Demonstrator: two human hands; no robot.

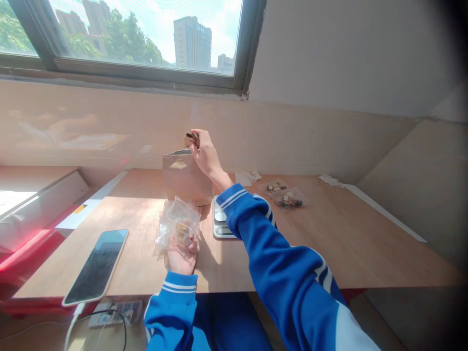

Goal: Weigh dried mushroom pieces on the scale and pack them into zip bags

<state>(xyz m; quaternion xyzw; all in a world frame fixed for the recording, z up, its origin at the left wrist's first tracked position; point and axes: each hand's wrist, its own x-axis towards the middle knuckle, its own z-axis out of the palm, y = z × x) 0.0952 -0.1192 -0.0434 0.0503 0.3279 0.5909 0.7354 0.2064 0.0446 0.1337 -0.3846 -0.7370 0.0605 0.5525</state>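
Observation:
My left hand (181,256) is closed round the bottom of a clear plastic bag (177,222) with small brown pieces in it, held just above the wooden table (329,234). My right hand (204,151) reaches forward over the open top of a brown paper bag (185,178) that stands upright at the back of the table. Its fingers pinch a small dark piece (193,138) above the bag's mouth. A small digital scale (220,222) lies under my right forearm, partly hidden by the blue sleeve.
A phone (97,265) on a white cable lies at the table's front left. Two clear bags of small pieces (287,197) lie to the right of the scale. Crumpled white paper (248,176) sits by the wall. A power strip (117,312) lies below the table edge.

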